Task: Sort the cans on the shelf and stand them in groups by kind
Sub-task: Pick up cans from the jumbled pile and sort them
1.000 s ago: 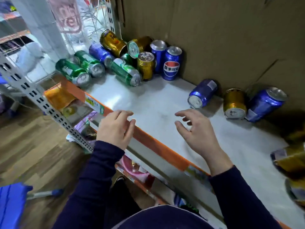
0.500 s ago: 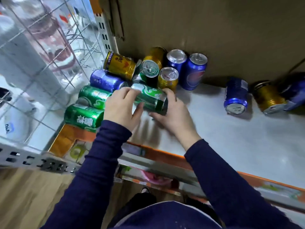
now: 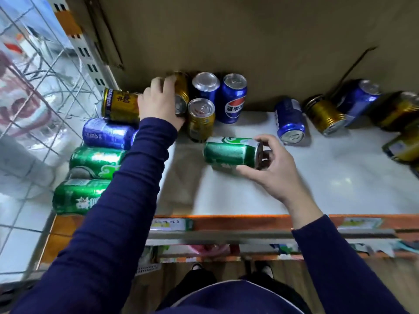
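Fingers (image 3: 268, 141) of my right hand (image 3: 275, 175) grasp the green can (image 3: 230, 151) by its lid end, thumb beneath and the rest hooked over the rim. It lies on its side over the bare middle of the shelf (image 3: 226, 198), and I cannot tell whether it rests there or hangs just clear. I judge that a hold at the end lets me tip it upright in one turn. My left hand (image 3: 158, 105) reaches into the back-left corner, its fingers (image 3: 169, 83) curled over the tilted gold can (image 3: 182, 91), which leans beside the upright gold can (image 3: 200, 116). That reach is probably to pull it out of the heap. Two upright blue cans (image 3: 233, 98) stand touching behind, against the cardboard back (image 3: 249, 41). At the left, the lying gold can (image 3: 120, 105), the lying blue can (image 3: 106, 133) and two lying green cans (image 3: 95, 159) wait on their sides. The mixed row of blue and gold cans (image 3: 324, 114) along the right does too, so I judge the sorting barely begun.
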Tool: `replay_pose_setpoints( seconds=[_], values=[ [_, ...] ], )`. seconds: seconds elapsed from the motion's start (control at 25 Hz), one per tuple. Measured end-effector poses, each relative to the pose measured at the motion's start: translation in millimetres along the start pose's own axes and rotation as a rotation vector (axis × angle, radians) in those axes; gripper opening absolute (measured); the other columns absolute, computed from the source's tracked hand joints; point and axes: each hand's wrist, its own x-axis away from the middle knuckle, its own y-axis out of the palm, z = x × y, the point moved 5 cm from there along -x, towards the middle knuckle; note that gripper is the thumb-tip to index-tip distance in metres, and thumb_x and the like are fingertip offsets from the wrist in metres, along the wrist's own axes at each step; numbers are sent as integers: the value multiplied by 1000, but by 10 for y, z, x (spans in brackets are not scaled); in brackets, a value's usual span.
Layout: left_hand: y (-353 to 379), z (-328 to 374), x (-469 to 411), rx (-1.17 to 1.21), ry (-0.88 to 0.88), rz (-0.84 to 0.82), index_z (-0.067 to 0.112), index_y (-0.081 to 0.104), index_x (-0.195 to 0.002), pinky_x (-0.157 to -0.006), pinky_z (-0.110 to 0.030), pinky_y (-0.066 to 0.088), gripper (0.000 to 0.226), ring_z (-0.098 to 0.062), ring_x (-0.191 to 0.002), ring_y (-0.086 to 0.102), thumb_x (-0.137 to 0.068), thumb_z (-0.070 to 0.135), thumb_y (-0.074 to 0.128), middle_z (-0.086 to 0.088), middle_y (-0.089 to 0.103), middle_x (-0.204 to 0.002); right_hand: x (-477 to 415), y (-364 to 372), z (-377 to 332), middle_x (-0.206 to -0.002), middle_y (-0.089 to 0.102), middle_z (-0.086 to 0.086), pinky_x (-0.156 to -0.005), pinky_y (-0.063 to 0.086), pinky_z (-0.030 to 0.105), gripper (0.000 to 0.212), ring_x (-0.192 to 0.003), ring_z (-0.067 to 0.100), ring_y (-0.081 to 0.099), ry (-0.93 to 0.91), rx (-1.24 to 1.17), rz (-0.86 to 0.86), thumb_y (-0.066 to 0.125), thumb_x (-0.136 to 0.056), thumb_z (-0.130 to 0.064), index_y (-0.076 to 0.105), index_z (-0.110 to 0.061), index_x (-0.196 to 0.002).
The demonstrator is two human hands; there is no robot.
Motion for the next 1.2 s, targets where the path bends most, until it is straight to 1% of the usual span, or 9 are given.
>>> replay_pose_setpoints(
  seconds=[0.08,0.2,0.32,0.44,0.52,0.64,0.84,1.08,1.2],
  values=[
    [-83,-22,12,80,-4,73,15,44,-130,-93,-46,40,76,-39,-109,51,-63,27,77,-16,49,-125,59,-92,18,-107,63,-5,-79,56,31,61,-95,12,64,-6,-93,28,85,-60,-29,52,-35,-110],
    [-355,-13,173,264,-44,332,15,54,-117,-86,-39,43,66,-28,-99,57,-61,47,72,-8,60,-108,114,-268,16,-107,64,-8,-76,53,21,58,-97,9,65,-28,-205,90,82,-60,-28,55,-35,-111],
    [-580,213,395,725,6,521,15,59,-95,-71,-27,47,42,-7,-74,55,-69,46,70,8,60,-83,180,-540,26,-107,64,-13,-76,51,19,56,-98,10,63,-69,-239,137,79,-63,-31,57,-36,-114],
    [-545,713,568,1016,22,413,20,51,-74,-59,-15,35,28,3,-59,40,-74,46,62,15,44,-65,341,-896,142,-108,65,-11,-79,53,26,55,-100,13,63,-62,-307,190,78,-64,-34,56,-35,-114],
    [-426,1175,687,1129,36,291,24,50,-68,-57,-13,33,26,4,-56,38,-72,48,60,17,43,-57,510,-1230,281,-103,66,-11,-77,53,24,53,-97,10,64,-52,-347,236,78,-65,-34,56,-31,-113],
    [-154,1970,929,1191,95,111,27,54,-68,-58,-12,34,24,6,-57,41,-68,51,61,21,49,-53,852,-1833,548,-101,66,-12,-75,51,21,55,-95,7,65,-35,-319,322,78,-65,-37,55,-28,-114],
    [334,3231,1493,1265,143,-113,31,60,-79,-62,-9,40,26,8,-66,52,-63,52,63,26,60,-67,1468,-2866,987,-101,66,-22,-72,49,13,50,-93,0,64,-33,-254,454,77,-68,-39,57,-30,-112],
    [680,4231,1921,1152,166,-129,35,60,-80,-60,-9,43,33,9,-68,56,-63,62,64,22,62,-70,1903,-3837,1441,-106,68,-7,-76,54,27,49,-97,12,66,-14,-215,476,78,-67,-40,60,-29,-112],
    [672,4509,1874,1053,178,-90,29,61,-91,-63,-7,45,49,8,-75,57,-63,68,60,18,61,-82,1830,-4134,1497,-106,68,-6,-79,56,35,51,-97,14,66,-32,-190,434,77,-67,-42,60,-29,-113]
  ],
)
